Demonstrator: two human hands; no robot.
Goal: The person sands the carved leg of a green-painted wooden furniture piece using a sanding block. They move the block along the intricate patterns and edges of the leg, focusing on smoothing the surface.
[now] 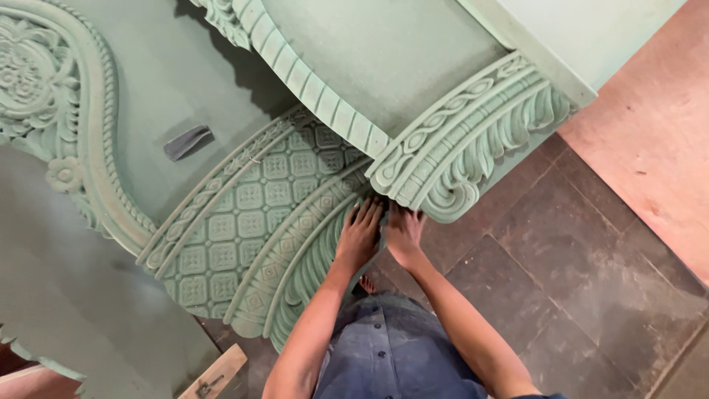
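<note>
While both hands sit side by side low in the shot, the left hand (pixel 360 236) lies flat, fingers spread, on the curved edge of the green carved panel (pixel 251 214), so no closed grip there. Right hand (pixel 403 235) touches just beside it, under the scrolled leaf moulding (pixel 473 140); fingers are tucked below, so can't tell how its grip is. Further up, a grey scrap (pixel 187 142) lies on the flat green surface. Dark floor tiles (pixel 591 281) to the right.

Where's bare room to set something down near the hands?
Free: the dark floor tiles right of the right hand, and the flat green panel around the grey scrap. Crowded: both hands, left hand included, press the carved scroll moulding.
</note>
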